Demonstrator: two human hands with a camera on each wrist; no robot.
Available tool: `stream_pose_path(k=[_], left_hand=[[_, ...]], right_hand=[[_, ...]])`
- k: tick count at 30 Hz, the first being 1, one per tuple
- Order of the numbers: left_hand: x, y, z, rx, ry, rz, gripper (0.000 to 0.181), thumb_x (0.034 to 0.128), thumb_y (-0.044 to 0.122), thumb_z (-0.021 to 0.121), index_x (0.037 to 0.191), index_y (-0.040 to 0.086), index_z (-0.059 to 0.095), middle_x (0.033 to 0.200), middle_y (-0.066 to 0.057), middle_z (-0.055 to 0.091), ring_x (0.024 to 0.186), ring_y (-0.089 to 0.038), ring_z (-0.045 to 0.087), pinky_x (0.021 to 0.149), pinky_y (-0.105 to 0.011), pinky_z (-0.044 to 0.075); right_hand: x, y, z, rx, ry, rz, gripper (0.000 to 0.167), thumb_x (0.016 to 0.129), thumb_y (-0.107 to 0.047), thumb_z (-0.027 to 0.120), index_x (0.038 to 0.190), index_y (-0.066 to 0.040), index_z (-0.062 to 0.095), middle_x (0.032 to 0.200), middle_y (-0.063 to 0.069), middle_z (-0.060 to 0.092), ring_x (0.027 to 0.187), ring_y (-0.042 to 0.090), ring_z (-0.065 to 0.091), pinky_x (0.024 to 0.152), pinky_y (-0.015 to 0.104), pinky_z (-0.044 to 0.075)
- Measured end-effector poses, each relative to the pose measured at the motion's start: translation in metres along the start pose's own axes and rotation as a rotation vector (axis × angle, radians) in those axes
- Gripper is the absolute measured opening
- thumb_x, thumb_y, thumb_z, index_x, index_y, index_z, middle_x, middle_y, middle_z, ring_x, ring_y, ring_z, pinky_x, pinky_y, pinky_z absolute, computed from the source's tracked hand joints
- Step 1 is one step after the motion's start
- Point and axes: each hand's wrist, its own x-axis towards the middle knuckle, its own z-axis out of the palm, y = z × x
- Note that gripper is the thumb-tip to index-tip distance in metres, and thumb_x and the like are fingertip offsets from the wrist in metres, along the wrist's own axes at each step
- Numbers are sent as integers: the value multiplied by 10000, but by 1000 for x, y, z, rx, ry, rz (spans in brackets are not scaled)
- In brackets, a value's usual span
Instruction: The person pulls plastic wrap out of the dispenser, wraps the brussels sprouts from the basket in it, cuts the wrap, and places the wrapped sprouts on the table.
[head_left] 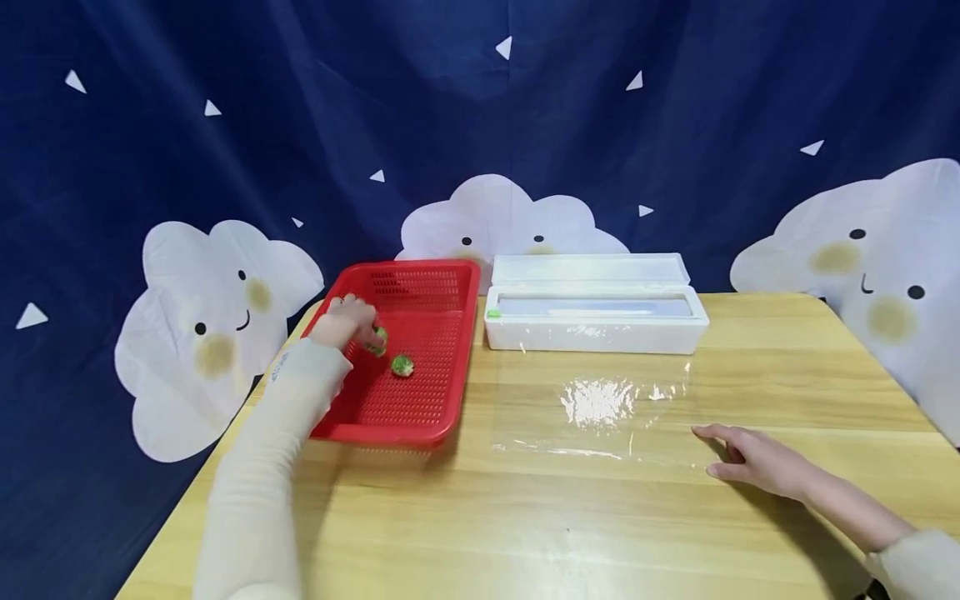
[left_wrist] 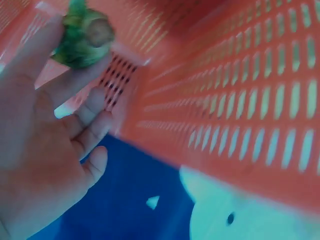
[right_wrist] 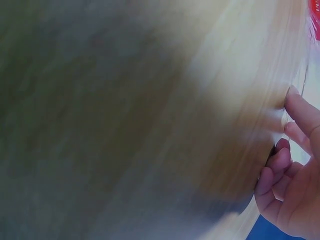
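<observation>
In the head view my left hand (head_left: 347,323) is over the red basket (head_left: 450,392), pinching a green sprout-like vegetable (head_left: 378,341). The left wrist view shows this vegetable (left_wrist: 84,37) between the thumb and fingers of my left hand (left_wrist: 55,125), its pale cut end visible. A second one (head_left: 402,365) lies on the basket floor. Clear film (head_left: 600,404) extends over the table from the white box (head_left: 600,336). Beside the film's right edge, my right hand (head_left: 757,460) rests with relaxed fingers, holding nothing visible; the right wrist view shows this hand (right_wrist: 292,185) with bent fingers.
The white box stands at the back of the wooden table (head_left: 480,533), its lid (head_left: 588,268) raised, with a small green piece (head_left: 493,313) at its left end. A dark blue curtain (head_left: 450,100) with cloud prints hangs behind.
</observation>
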Motion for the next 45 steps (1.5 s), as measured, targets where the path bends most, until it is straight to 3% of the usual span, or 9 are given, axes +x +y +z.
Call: stream_pose_path(k=[5,9,12,17,23,28,37,45], left_hand=[[-15,14,-35,-15,218,22,351,773,429,643,735,81,639,987,-170,531,982,-336,399,822,-481,315],[-32,43,-60,-28,443,80,381,753,487,650,658,119,625,917,-113,514,928,-292,407,787,-459,298],[-44,71,-71,-66,587,157,386,744,515,665,775,131,697,880,-80,494,892,-261,409,752,-430,291],[-64,119,-74,-224,802,322,469,724,484,712,977,89,718,879,-55,484,895,-228,410,757,-395,287],[-86,169,-61,-307,975,530,402,692,433,755,903,91,732,877,-37,491,871,-203,420,708,-364,306],[-97,202,-49,-294,994,618,372,670,448,761,857,128,731,882,-18,481,888,-194,414,706,-346,318],[-94,252,-21,-357,788,656,406,678,481,746,958,189,719,930,34,433,930,-160,366,773,-306,284],[-85,284,7,-716,723,609,427,620,365,822,983,165,724,914,37,398,919,-149,326,792,-276,239]], right_hand=[[-2,1,-4,1,-14,34,490,797,-131,682,1166,137,502,605,-145,323,541,-57,260,461,141,256],[-4,1,-8,5,-32,77,499,810,-152,670,1181,133,495,594,-138,314,533,-48,258,461,152,251],[-6,2,-10,9,-38,98,503,818,-156,663,1193,131,488,592,-129,314,534,-42,259,465,160,247],[-8,4,-9,17,-41,115,513,830,-161,650,1210,136,476,581,-128,313,523,-37,255,464,156,243],[-12,4,-4,31,-47,111,515,831,-154,649,1207,150,473,574,-133,298,517,-39,243,462,154,243],[-13,3,-1,42,-56,118,520,831,-160,650,1206,153,472,574,-130,304,517,-35,243,460,158,240],[-6,-5,-2,22,-77,138,532,836,-191,649,1222,131,475,588,-101,305,531,-14,250,475,179,231],[0,-10,-6,6,-65,123,528,826,-173,659,1215,136,480,583,-101,324,529,-15,267,478,182,251]])
